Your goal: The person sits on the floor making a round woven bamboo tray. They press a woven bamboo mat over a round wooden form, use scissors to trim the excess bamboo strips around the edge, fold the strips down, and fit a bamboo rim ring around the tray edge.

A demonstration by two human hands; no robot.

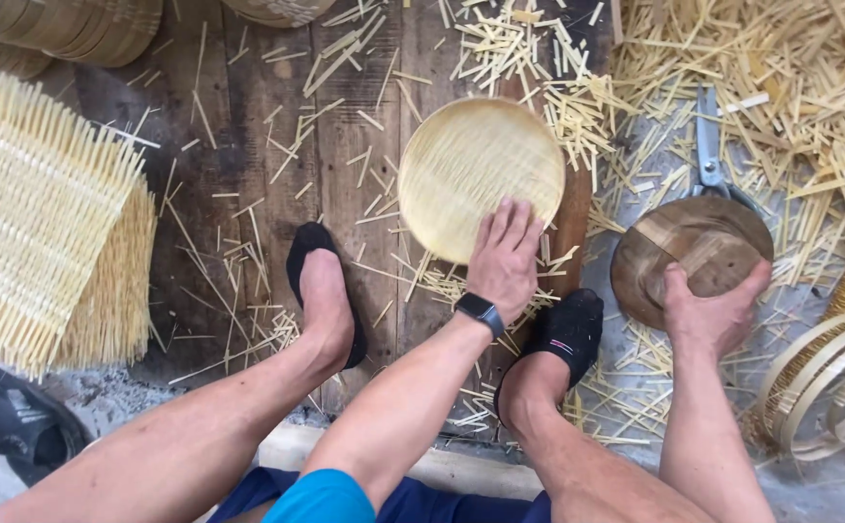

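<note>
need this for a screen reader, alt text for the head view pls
A seated person's left hand presses on a round woven bamboo tray on a plank floor, while the right hand grips a round wooden disc. Bamboo offcuts and shears lie around.

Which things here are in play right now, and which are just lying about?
In hand:
left hand on round woven tray
right hand gripping wooden disc

Lying about:
shears
bamboo offcuts
woven mats
bamboo hoops
sandal
</note>
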